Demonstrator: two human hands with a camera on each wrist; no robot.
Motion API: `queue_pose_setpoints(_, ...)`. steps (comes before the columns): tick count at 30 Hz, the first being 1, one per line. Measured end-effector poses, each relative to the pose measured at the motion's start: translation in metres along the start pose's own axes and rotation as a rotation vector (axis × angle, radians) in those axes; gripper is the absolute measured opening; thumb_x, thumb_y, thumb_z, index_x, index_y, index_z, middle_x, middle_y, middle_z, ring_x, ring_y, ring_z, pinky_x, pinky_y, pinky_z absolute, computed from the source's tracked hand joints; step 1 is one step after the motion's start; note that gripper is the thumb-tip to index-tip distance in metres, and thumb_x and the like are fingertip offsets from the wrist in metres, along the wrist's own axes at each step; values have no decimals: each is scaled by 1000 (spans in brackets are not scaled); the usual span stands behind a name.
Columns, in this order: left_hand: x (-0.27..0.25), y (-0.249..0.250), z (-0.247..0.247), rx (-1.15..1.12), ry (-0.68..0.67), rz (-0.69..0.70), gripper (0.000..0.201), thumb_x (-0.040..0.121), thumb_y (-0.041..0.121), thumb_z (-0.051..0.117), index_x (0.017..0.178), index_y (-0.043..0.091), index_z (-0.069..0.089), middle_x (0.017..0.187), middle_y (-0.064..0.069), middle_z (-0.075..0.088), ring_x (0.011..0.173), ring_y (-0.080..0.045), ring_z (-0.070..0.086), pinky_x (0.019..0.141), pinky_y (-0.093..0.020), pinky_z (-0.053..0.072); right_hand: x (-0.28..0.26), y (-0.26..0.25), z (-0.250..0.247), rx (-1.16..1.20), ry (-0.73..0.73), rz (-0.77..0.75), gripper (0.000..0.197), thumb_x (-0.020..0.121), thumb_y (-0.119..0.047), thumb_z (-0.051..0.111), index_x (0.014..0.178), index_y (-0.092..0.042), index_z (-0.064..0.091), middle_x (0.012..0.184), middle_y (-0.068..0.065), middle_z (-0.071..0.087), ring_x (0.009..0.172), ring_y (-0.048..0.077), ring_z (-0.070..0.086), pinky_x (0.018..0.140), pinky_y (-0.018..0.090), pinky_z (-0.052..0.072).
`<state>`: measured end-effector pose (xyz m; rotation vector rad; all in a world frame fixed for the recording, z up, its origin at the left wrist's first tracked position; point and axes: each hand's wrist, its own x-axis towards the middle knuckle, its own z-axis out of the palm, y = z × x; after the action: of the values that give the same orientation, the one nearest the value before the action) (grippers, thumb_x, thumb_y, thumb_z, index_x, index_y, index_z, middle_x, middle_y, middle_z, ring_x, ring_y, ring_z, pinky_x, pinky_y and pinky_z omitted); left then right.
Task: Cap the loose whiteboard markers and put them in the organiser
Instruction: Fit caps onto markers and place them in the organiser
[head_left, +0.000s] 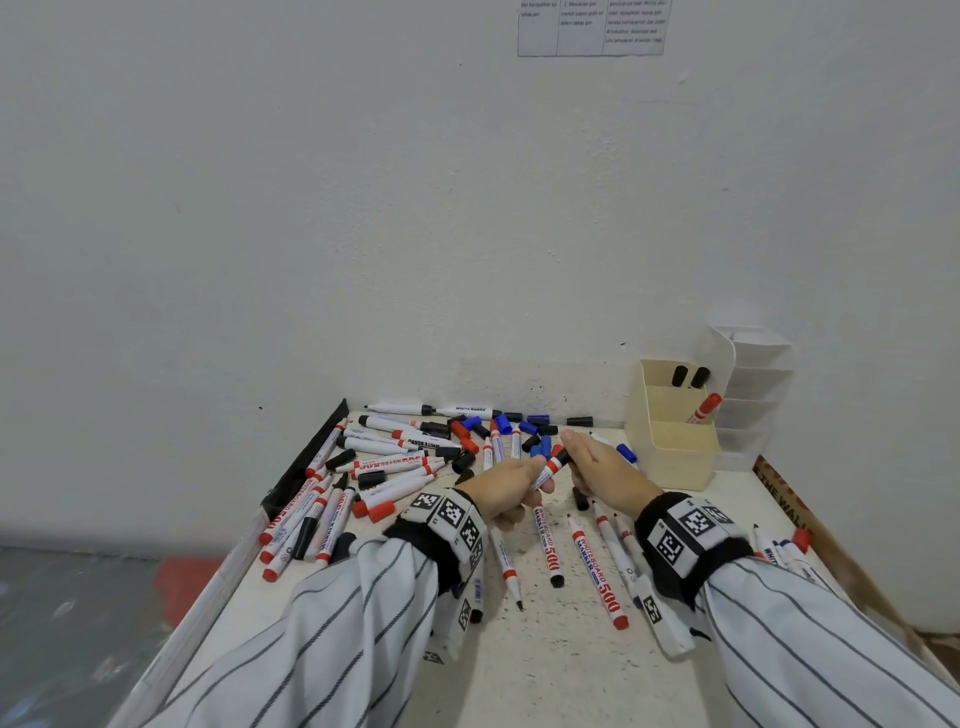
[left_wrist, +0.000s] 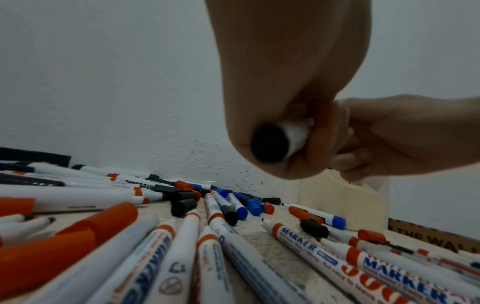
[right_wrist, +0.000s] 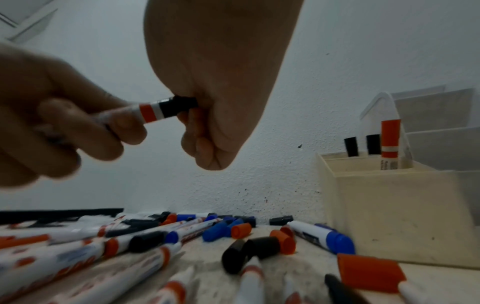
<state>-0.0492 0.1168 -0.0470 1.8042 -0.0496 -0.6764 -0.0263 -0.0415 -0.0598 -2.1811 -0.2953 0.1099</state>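
Note:
My left hand (head_left: 511, 488) grips the barrel of a white marker (head_left: 546, 472) with a red band, held above the table's middle. My right hand (head_left: 597, 465) pinches a black cap (right_wrist: 178, 107) that sits on the marker's tip end. In the left wrist view the marker's black rear end (left_wrist: 270, 145) pokes out of my fist. A cream organiser (head_left: 670, 441) stands at the back right, holding a red-capped marker (head_left: 704, 408) and two black-capped ones (head_left: 688, 376). Several uncapped markers (head_left: 597, 569) and loose red, blue and black caps (head_left: 470, 441) lie scattered on the table.
A white tiered organiser (head_left: 758, 379) stands behind the cream one against the wall. A black strip (head_left: 306, 462) runs along the table's left edge. A cardboard piece (head_left: 789, 499) lines the right edge. More markers (head_left: 779, 553) lie by my right wrist.

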Motion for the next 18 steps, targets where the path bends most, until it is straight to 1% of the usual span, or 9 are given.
queue_pose_setpoints(4, 12, -1, 9, 286, 176, 216, 43, 101, 42, 26, 102, 14, 58, 80, 0, 56, 63, -10, 46, 65, -26, 42, 2, -4, -21, -2, 67, -45, 33, 100, -35, 34, 79, -12, 45, 63, -1, 43, 51, 10, 38, 50, 21, 33)
queue_pose_setpoints(5, 16, -2, 12, 347, 216, 234, 41, 100, 40, 29, 107, 12, 58, 93, -7, 59, 73, -14, 50, 78, -32, 46, 2, -5, -28, -9, 103, -49, 31, 100, -33, 36, 81, -12, 48, 64, -1, 46, 51, 10, 40, 48, 19, 35)
queue_pose_setpoints(7, 26, -3, 14, 470, 346, 179, 39, 98, 36, 38, 125, 11, 51, 125, -13, 52, 106, -23, 50, 100, -41, 40, 4, -8, -45, 2, 216, -52, 26, 99, -30, 38, 88, -12, 52, 69, 0, 53, 54, 11, 44, 48, 17, 38)
queue_pose_setpoints(8, 31, -4, 15, 519, 412, 123, 41, 96, 33, 43, 130, 11, 47, 131, -12, 47, 116, -25, 46, 103, -41, 38, 5, -8, -55, 25, 292, -54, 24, 99, -28, 39, 90, -11, 53, 71, 1, 55, 56, 12, 47, 49, 17, 40)
queue_pose_setpoints(9, 34, -5, 17, 551, 445, 60, 40, 95, 28, 46, 131, 9, 45, 130, -11, 48, 115, -25, 48, 100, -37, 40, 8, -8, -67, 49, 377, -59, 21, 99, -26, 40, 93, -11, 53, 74, 2, 57, 57, 12, 49, 49, 15, 42)
queue_pose_setpoints(11, 39, -7, 20, 620, 413, -51, 37, 96, 24, 46, 127, 4, 48, 121, -12, 55, 101, -22, 54, 92, -31, 46, 14, -9, -91, 83, 543, -78, 18, 99, -22, 42, 100, -8, 54, 81, 5, 61, 61, 12, 54, 53, 13, 45)
queue_pose_setpoints(12, 40, -8, 22, 677, 378, -104, 40, 96, 28, 45, 127, 3, 48, 119, -11, 56, 101, -21, 55, 91, -28, 45, 17, -9, -102, 85, 620, -94, 19, 98, -20, 42, 104, -7, 54, 86, 8, 62, 65, 15, 57, 57, 15, 47)
queue_pose_setpoints(15, 46, -15, 27, 809, 291, -213, 58, 92, 46, 49, 132, 4, 44, 131, -9, 52, 119, -21, 52, 94, -27, 43, 28, -2, -127, 22, 828, -121, 22, 97, -17, 43, 109, -3, 57, 97, 14, 63, 84, 24, 61, 72, 32, 52)
queue_pose_setpoints(18, 55, -17, 28, 866, 258, -227, 63, 85, 48, 60, 129, 7, 46, 130, -9, 53, 119, -22, 52, 97, -29, 44, 39, 8, -140, -3, 899, -111, 25, 97, -16, 43, 114, -3, 56, 107, 17, 61, 97, 29, 60, 82, 49, 52)
